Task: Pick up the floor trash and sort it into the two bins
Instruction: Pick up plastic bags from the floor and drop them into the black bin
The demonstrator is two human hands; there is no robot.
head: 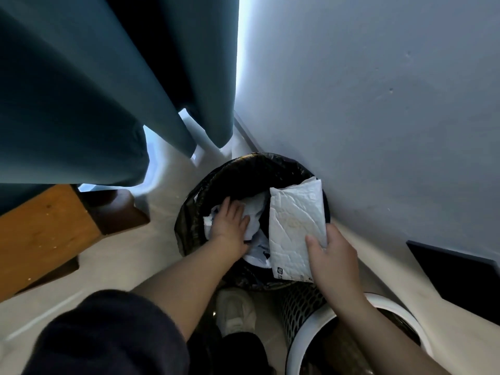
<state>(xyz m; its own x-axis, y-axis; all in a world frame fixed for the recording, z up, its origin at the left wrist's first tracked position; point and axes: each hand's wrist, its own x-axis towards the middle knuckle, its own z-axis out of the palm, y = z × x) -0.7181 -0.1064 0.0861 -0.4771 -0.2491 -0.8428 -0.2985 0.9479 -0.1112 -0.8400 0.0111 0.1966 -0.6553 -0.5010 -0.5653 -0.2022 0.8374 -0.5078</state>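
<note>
At the far left, a thick teal curtain (81,90) hangs in heavy folds, and under it stands a piece of wooden furniture (40,234) with a smooth orange-brown top and a darker edge. The floor (151,239) is pale and plain.

Toward the middle, the left hand (230,223) reaches into a round black bin (243,161), which is lined with a shiny, wrinkled black plastic bag. The fingers are spread and nearly straight, and they press flat on crumpled paper (255,209), white and soft-looking, that lies inside the bin. Below the bin a light-coloured shoe (235,312) shows on the floor.

Just to the right, the right hand (332,261) grips a white packet (295,226) by its near corner, thumb on top. The packet is flat, rectangular and quilted, and is held over the right half of the bin opening, touching the paper.

Lower right, a second bin (378,296) with a smooth white rim stands beside the black one's perforated side; its inside seems dark, but the forearm hides most of it. A matte grey wall (378,104) fills the right side.
</note>
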